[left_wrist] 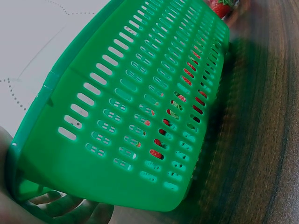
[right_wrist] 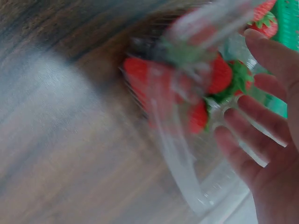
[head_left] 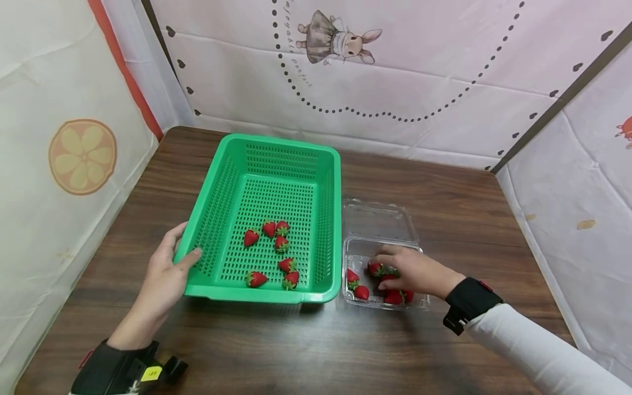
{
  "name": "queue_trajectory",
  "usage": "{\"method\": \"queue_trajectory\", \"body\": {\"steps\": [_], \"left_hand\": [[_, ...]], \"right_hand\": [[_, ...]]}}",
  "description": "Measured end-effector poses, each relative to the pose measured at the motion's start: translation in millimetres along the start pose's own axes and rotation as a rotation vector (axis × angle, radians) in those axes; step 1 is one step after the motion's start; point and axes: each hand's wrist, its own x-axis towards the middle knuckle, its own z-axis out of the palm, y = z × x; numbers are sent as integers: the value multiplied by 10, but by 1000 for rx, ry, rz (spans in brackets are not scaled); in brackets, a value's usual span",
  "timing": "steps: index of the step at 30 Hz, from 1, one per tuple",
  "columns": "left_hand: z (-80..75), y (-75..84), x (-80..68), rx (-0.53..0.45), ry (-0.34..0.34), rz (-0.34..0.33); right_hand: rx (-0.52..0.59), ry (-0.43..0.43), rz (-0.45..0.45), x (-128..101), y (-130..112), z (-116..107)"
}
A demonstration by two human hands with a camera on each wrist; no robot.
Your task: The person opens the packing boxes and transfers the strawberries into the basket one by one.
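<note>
My left hand (head_left: 165, 274) grips the left rim of a green plastic basket (head_left: 261, 294) near its front corner, thumb over the rim. In the left wrist view, fingers (left_wrist: 65, 205) show under the rim. Several red strawberries (head_left: 250, 237) with green leaves lie on the basket floor, in its front half. To the right, my right hand (head_left: 412, 269) reaches into a clear plastic box (head_left: 348, 249) that holds more strawberries (head_left: 362, 292). Its fingers are spread and slightly bent in the right wrist view, beside the strawberries (right_wrist: 219, 74), gripping none.
The clear box's lid (head_left: 377, 222) is folded back, away from me. Both containers stand side by side on a dark wood table (head_left: 316, 351). Printed cloth walls (head_left: 429, 66) enclose it at the back and sides.
</note>
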Motion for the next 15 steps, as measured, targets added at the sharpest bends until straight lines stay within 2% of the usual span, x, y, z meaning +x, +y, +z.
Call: {"method": "queue_trajectory", "body": {"steps": [2,6,9,15], "left_hand": [[-1,10,2,-2,3,0],[-7,27,-2,8,9,-12],[-8,32,-6,11,5,-14],[-2,28,-2,-2,-4,-2]], "right_hand": [[-9,-20,17,-24,-16,-45],[-45,-121,26,-63,-47,-83],[-32,-188,35,-74,-61,-73],[49,-217,63,-56,-68,-47]]}}
